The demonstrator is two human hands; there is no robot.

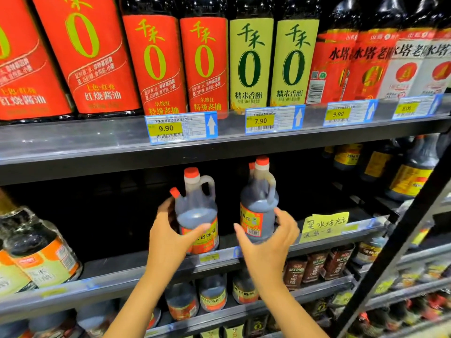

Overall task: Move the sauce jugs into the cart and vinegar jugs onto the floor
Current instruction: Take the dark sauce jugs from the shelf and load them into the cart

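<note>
Now, the jugs: two dark jugs with red caps are standing side by side near the front edge of the middle shelf (109, 272), within easy reach. That seems to be why the person is going for both at once.
Left jug (197, 215): it is sitting upright on the shelf, handle turned to the right.
Right jug (256, 203): it is also standing upright, with another red cap peeking out just behind it.
Left hand (168, 235): it is wrapping round the left jug's body, thumb lying across the label and fingers going behind.
Right hand (266, 242): it is cupping the right jug low down, fingers spread and not yet closing. I cannot tell whether it is touching.
Arms: both are reaching up and forward from below.
Destination: judging by the labels these are vinegar, so they are heading for the floor. Neither the floor nor the cart is showing.
</note>
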